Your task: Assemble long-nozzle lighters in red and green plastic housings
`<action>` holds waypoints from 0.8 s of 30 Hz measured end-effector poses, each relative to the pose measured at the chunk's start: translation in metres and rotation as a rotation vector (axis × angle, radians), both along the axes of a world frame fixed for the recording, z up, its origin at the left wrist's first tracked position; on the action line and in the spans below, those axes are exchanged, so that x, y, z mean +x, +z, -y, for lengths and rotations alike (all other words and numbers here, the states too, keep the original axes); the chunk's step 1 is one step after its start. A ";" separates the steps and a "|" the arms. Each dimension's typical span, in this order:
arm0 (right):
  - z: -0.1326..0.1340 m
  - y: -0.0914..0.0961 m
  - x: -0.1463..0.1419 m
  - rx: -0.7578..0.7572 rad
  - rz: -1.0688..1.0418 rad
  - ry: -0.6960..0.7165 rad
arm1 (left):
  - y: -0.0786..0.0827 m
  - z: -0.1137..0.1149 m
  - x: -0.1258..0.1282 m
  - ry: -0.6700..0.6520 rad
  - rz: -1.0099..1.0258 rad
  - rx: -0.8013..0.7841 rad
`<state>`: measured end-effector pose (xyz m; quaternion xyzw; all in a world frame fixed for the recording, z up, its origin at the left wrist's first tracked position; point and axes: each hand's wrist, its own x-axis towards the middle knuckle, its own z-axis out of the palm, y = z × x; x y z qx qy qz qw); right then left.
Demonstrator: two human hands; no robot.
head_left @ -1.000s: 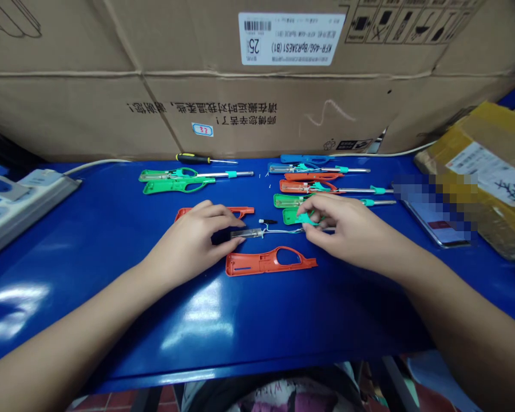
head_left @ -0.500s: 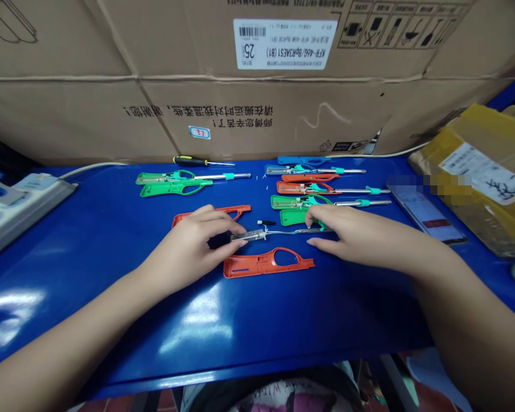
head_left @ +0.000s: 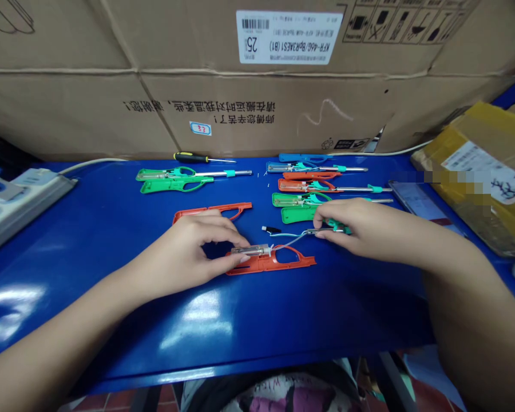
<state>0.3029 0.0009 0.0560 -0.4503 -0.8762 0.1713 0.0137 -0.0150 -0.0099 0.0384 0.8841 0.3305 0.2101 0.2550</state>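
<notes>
My left hand pinches a clear lighter fuel tank over an orange lighter shell half. Thin wires run from the tank's white end toward a metal lighter tube, gripped between thumb and fingers of my right hand. A small black igniter piece with a white tip hangs on a wire between the hands. Behind my left hand lies another orange shell half, partly covered by it. The far part of the tube is hidden by my right hand.
Opened lighters in green, blue and orange lie farther back. A screwdriver rests near the cardboard wall. On the left stands a power strip; on the right are a phone and a taped parcel.
My left hand has brought the fuel tank nearer, over the front orange shell half. My right hand has taken the tube slightly right, and the wires now bend between them.
</notes>
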 end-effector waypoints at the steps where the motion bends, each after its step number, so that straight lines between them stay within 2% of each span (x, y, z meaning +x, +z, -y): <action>1: 0.001 0.001 0.001 -0.016 -0.003 0.010 | 0.001 0.000 -0.001 -0.012 -0.007 -0.006; 6: 0.003 0.002 0.002 -0.042 -0.021 0.052 | 0.000 0.000 -0.002 -0.038 -0.067 -0.052; 16: 0.004 0.003 0.000 -0.048 -0.013 0.048 | -0.001 0.000 -0.004 -0.050 -0.142 -0.075; 24: 0.006 0.003 -0.003 -0.110 -0.021 0.073 | 0.001 -0.003 -0.007 -0.082 -0.167 -0.123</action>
